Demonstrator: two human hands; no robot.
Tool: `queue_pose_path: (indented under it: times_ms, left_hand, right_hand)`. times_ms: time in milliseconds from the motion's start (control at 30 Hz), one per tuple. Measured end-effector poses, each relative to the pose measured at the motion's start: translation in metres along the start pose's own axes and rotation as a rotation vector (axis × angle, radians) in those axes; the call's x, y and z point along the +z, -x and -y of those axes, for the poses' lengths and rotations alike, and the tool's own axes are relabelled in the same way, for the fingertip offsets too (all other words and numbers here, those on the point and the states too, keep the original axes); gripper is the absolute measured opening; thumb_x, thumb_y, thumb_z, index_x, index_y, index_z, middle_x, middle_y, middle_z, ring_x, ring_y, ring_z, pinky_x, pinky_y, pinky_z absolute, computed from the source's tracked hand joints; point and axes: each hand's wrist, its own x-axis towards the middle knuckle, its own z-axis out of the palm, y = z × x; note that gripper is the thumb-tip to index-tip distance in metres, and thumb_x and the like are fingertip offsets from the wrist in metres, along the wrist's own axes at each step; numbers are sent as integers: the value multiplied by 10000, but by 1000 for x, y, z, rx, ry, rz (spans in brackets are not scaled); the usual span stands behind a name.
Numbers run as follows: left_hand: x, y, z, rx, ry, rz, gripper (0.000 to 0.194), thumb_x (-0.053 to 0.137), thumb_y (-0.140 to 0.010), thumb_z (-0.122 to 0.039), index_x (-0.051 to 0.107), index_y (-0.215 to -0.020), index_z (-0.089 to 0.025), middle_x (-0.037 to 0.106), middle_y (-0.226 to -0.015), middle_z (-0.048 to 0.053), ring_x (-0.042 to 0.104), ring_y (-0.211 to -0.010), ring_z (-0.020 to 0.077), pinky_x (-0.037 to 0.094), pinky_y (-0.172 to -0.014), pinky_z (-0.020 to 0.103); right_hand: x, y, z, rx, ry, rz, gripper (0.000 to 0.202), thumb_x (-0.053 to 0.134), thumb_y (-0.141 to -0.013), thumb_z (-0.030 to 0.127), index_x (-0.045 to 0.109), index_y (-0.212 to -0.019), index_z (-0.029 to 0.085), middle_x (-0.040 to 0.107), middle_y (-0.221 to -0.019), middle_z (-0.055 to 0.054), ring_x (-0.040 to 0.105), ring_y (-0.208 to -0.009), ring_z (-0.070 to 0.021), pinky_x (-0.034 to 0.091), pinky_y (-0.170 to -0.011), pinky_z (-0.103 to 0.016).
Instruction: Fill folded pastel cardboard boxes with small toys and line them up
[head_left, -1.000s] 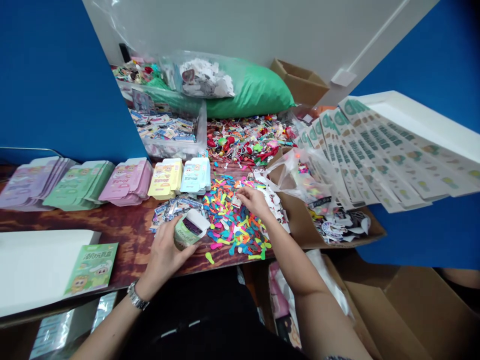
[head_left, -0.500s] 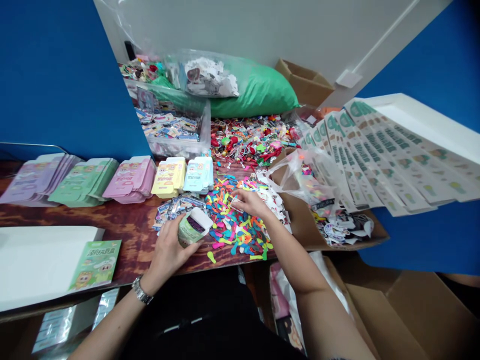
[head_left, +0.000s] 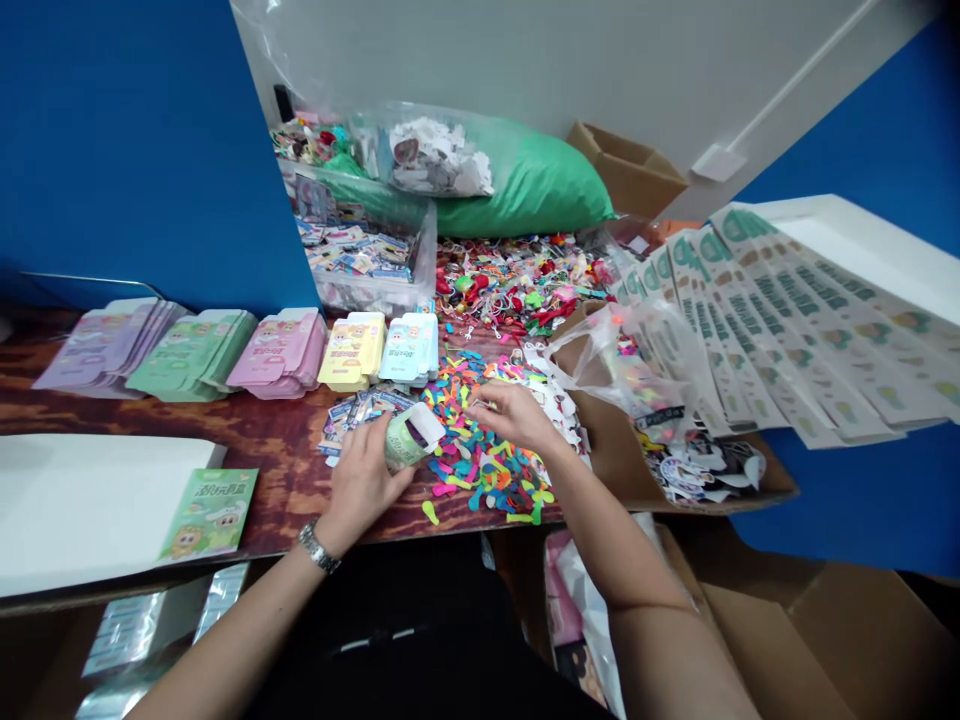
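Note:
My left hand (head_left: 366, 482) grips a small green paper box (head_left: 403, 442), its open end with a white flap tilted to the right. Over the heap of small bright uninflated balloons (head_left: 491, 478) hovers my right hand (head_left: 516, 414). Its fingers are pinched together, and what they hold, if anything, is too small to make out. Behind the left hand lie printed cards (head_left: 358, 412). White cut-out stickers (head_left: 561, 408) are spread to the right of the balloons.
Folded box stacks in purple (head_left: 112, 345), green (head_left: 191, 352), pink (head_left: 277, 350), yellow (head_left: 352, 348) and blue (head_left: 409, 348) line the back. A green box (head_left: 214, 512) lies flat by a white slab (head_left: 90, 500). Cardboard boxes (head_left: 611, 455) and fanned printed sheets (head_left: 795, 320) stand right.
The view has shifted a little, so most things sit further right. My left hand has turned the green box more toward the right hand, which stays pinched above the balloons.

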Motion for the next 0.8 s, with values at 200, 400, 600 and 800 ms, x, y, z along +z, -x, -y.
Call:
queue_pose_path:
  times_ms: [200,400,600,800]
  left_hand:
    - [6,-4,-14,59,-54,3,734,647,-802,-355,346,-1422,-104,559,-1131,158,518,-1035,319,485,-862,416]
    - [15,-5,-5,39,27,13,735,655,-798,-392,354,-1404,-104,555,-1178,170,519,-1087,324,469,-914,443]
    - [15,-11,-1,83,80,43,768,655,-799,-376,293,-1439,-153,539,-1226,160,520,-1128,324,462,-948,452]
    - [6,-17,-7,78,61,36,760,638,-812,-370,282,-1449,-158,542,-1209,157,520,-1123,327,461,-951,454]
  right_hand:
    - [32,-3,36,-106,111,66,68,633,-890,249,673,-860,204,654,-840,-24,600,-766,-151,382,-646,-232]
    - [48,-2,39,-132,-53,-141,131,591,-935,265,617,-1039,191,671,-973,-53,628,-849,-152,475,-772,-243]
    - [41,-4,31,-262,-40,-102,83,544,-960,261,598,-954,199,691,-856,-32,644,-752,-140,485,-692,-225]
    - [27,-12,33,-320,-83,-158,152,475,-991,263,610,-957,202,697,-883,-41,651,-788,-137,504,-734,-235]
